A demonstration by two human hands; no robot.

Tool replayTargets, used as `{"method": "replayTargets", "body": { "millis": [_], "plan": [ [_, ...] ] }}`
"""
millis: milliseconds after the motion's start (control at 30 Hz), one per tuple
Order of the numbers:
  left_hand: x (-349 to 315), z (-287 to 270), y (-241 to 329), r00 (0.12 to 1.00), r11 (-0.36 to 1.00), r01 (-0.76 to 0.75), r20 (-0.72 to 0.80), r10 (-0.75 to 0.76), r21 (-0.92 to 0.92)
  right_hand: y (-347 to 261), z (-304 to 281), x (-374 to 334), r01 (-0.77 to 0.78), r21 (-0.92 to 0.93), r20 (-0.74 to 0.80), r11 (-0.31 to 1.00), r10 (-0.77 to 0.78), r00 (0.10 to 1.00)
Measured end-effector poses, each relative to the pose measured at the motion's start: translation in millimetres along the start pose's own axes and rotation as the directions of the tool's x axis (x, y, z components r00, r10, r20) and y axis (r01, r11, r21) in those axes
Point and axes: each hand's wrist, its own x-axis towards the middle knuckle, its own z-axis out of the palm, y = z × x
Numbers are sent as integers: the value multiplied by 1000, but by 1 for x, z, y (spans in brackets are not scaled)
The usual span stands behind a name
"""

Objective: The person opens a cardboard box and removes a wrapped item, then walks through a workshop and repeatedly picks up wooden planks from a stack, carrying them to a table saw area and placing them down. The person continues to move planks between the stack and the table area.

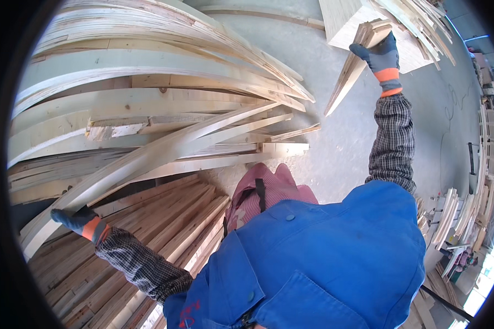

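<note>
Both my hands wear dark grey-blue work gloves with orange cuffs. At the lower left, my left hand (78, 220) grips the edge of a long pale wooden plank (148, 156) near its close end. This plank slants up and right across a stack of boards, and its middle looks slightly blurred. On the far right, my right arm is stretched forward. There my right hand (383, 55) is closed round a few wooden strips (348, 77) held together, their tapering ends pointing down towards the floor. The glove hides part of these strips.
Long boards (164, 60) lie in a big pile at the left. Below it are rows of narrow strips (164, 225). A pale wooden stack (346, 24) with loose strips on it stands at the upper right. More timber (447, 216) lies along the right side of the concrete floor (340, 148).
</note>
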Motion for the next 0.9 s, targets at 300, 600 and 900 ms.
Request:
{"method": "replayTargets", "body": {
  "millis": [300,600,900],
  "plan": [
    [-12,11,8,996,999,50,-77,-50,3,37,71,27,-34,-137,45,990,41,998],
    [-4,-1,5,996,998,55,-71,-54,9,65,209,53,-70,-1,265,998,68,962],
    [-3,-7,0,996,998,70,-62,-69,6,3,271,74,-82,-111,529,990,129,838]
  ]
}}
